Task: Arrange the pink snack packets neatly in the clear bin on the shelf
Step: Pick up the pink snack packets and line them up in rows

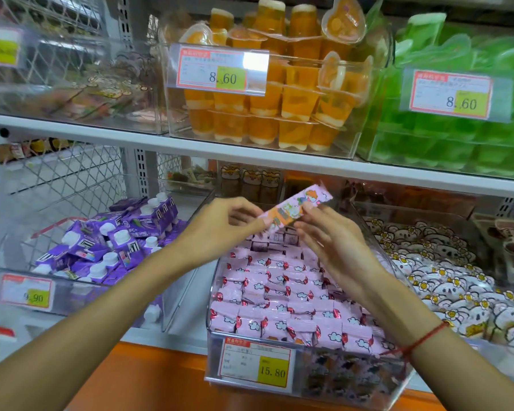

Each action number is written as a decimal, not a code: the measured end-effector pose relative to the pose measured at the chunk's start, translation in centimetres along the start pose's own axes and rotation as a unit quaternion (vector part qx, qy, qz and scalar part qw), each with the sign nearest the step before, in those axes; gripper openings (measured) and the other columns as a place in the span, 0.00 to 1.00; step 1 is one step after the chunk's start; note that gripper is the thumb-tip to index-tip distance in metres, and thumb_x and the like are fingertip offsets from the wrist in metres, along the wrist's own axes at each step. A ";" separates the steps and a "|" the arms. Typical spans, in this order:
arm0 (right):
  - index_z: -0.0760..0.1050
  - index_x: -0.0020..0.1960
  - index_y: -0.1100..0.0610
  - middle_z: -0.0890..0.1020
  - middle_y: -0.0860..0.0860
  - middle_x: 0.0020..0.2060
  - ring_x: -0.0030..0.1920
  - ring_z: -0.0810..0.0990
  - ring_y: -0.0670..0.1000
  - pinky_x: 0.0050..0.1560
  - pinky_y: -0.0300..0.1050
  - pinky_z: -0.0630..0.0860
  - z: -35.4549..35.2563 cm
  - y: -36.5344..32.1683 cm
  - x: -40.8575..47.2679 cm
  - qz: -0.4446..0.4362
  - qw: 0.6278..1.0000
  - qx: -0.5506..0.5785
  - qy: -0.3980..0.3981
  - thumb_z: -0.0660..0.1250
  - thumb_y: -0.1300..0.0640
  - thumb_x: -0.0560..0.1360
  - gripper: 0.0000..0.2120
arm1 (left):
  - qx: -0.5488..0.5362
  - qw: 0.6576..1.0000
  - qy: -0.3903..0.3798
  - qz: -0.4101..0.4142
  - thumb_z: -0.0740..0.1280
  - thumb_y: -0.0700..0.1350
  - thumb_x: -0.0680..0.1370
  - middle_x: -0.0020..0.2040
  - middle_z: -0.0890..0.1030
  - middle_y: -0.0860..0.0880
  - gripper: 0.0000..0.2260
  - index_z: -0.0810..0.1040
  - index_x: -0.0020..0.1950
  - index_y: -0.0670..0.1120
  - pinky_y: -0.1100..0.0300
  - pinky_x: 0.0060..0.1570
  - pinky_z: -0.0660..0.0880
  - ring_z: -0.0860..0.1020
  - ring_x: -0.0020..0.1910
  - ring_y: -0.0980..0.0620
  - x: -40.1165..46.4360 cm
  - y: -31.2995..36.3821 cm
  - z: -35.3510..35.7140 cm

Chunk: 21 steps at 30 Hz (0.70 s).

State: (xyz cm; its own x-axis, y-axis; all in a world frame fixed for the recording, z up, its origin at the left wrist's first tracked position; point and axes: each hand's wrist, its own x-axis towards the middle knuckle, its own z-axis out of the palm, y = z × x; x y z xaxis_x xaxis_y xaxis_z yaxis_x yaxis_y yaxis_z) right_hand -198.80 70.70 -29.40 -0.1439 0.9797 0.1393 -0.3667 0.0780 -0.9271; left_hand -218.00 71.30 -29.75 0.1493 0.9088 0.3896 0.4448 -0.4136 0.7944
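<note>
Above the clear bin [217,318], both hands pinch a pink packet [296,209].

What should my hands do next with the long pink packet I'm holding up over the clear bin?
Probably lower the long pink cartoon-printed packet into the clear plastic bin. The left hand and right hand pinch it at its ends, tilted, above the tidy rows of pink cloud-printed packets. Lay it flat, aligned with them.
</note>
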 end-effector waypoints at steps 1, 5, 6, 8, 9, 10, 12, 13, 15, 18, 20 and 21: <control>0.79 0.50 0.58 0.85 0.50 0.38 0.39 0.83 0.43 0.42 0.32 0.78 0.0 0.1 0.0 -0.015 1.000 -0.024 0.000 0.67 0.59 0.75 0.05 | 0.048 0.999 -0.011 0.010 0.70 0.50 0.74 0.49 0.84 0.51 0.09 0.81 0.52 0.48 0.50 0.56 0.76 0.81 0.50 0.56 -0.1 -0.2 0.2; 0.79 0.56 0.58 0.85 0.49 0.47 0.46 0.84 0.45 0.47 0.34 0.78 0.0 0.7 -0.1 -0.075 0.982 -0.176 -0.012 0.69 0.57 0.74 0.12 | 0.095 0.994 -0.024 0.058 0.69 0.49 0.75 0.64 0.76 0.56 0.23 0.69 0.70 0.53 0.51 0.62 0.72 0.75 0.61 0.58 0.3 0.0 0.6; 0.78 0.58 0.57 0.85 0.49 0.47 0.47 0.84 0.45 0.49 0.35 0.78 0.0 0.9 -0.1 -0.087 0.974 -0.210 -0.018 0.70 0.56 0.74 0.13 | 0.057 0.996 -0.027 0.061 0.68 0.49 0.76 0.64 0.75 0.55 0.24 0.67 0.71 0.53 0.50 0.62 0.73 0.75 0.61 0.58 0.4 0.3 0.7; 0.78 0.59 0.55 0.85 0.48 0.48 0.49 0.84 0.45 0.50 0.35 0.78 0.2 1.2 -0.1 -0.110 0.966 -0.233 -0.027 0.71 0.57 0.73 0.15 | 0.024 0.997 -0.030 0.074 0.67 0.51 0.76 0.61 0.77 0.56 0.23 0.67 0.71 0.55 0.49 0.59 0.75 0.77 0.58 0.58 0.5 0.7 0.7; 0.77 0.59 0.54 0.85 0.48 0.48 0.49 0.84 0.45 0.48 0.34 0.78 0.3 1.3 0.0 -0.115 0.967 -0.224 -0.026 0.72 0.58 0.72 0.16 | 0.033 0.995 -0.033 0.083 0.67 0.52 0.77 0.60 0.78 0.57 0.23 0.68 0.71 0.56 0.49 0.58 0.75 0.78 0.56 0.57 0.6 0.6 0.7; 0.76 0.58 0.53 0.84 0.49 0.48 0.48 0.84 0.45 0.46 0.33 0.78 0.2 1.4 0.2 -0.114 0.971 -0.210 -0.022 0.72 0.59 0.71 0.16 | 0.042 0.994 -0.040 0.089 0.67 0.52 0.77 0.60 0.79 0.57 0.23 0.68 0.71 0.56 0.48 0.58 0.75 0.79 0.56 0.56 0.6 0.5 0.6; 0.73 0.59 0.54 0.83 0.51 0.49 0.49 0.83 0.47 0.45 0.34 0.78 0.1 1.7 0.5 -0.098 0.974 -0.203 -0.007 0.73 0.58 0.70 0.19 | 0.053 0.992 -0.056 0.097 0.66 0.51 0.77 0.60 0.79 0.57 0.22 0.68 0.71 0.55 0.48 0.59 0.74 0.78 0.57 0.57 0.6 0.3 0.5; 0.71 0.59 0.54 0.82 0.51 0.49 0.49 0.83 0.48 0.45 0.35 0.79 0.0 2.0 0.7 -0.091 0.968 -0.232 0.002 0.73 0.57 0.71 0.19 | 0.061 0.991 -0.055 0.103 0.66 0.50 0.78 0.59 0.79 0.57 0.20 0.69 0.69 0.55 0.48 0.58 0.74 0.78 0.56 0.56 0.6 0.3 0.5; 0.68 0.59 0.54 0.79 0.50 0.51 0.51 0.80 0.48 0.48 0.36 0.76 -0.3 2.6 1.1 -0.082 0.925 -0.370 0.011 0.70 0.55 0.74 0.17 | 0.075 0.990 -0.026 0.113 0.65 0.49 0.78 0.55 0.81 0.54 0.14 0.71 0.64 0.52 0.46 0.54 0.75 0.79 0.53 0.53 0.7 0.1 0.5; 0.65 0.65 0.49 0.72 0.50 0.62 0.62 0.71 0.50 0.61 0.46 0.70 -1.1 3.8 1.1 -0.072 0.811 -0.578 -0.049 0.63 0.49 0.77 0.18 | 0.075 0.992 0.029 0.096 0.66 0.49 0.78 0.51 0.81 0.49 0.12 0.69 0.59 0.48 0.44 0.50 0.77 0.80 0.50 0.50 1.1 0.0 0.3; 0.62 0.72 0.45 0.65 0.49 0.72 0.70 0.63 0.53 0.69 0.51 0.61 -1.5 4.3 1.1 -0.066 0.739 -0.659 -0.123 0.57 0.45 0.79 0.21 | 0.091 0.993 0.019 0.076 0.66 0.48 0.78 0.51 0.81 0.47 0.14 0.69 0.60 0.46 0.43 0.50 0.77 0.80 0.51 0.48 1.5 -0.3 0.2; 0.59 0.73 0.42 0.60 0.48 0.74 0.73 0.58 0.52 0.72 0.52 0.56 -1.5 4.5 1.1 -0.055 0.703 -0.691 -0.158 0.54 0.43 0.80 0.22 | 0.111 0.991 0.004 0.070 0.66 0.48 0.77 0.52 0.81 0.46 0.14 0.69 0.60 0.46 0.43 0.51 0.77 0.80 0.51 0.47 1.7 -0.5 0.2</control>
State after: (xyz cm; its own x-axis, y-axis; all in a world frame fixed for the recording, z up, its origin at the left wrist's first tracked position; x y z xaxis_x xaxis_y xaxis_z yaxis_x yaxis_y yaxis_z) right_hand -199.21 72.39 -33.91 -0.4612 0.8810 0.1052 0.8205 0.4686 -0.3273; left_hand -217.85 73.02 -29.58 0.2160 0.8424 0.4937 0.6045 -0.5124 0.6099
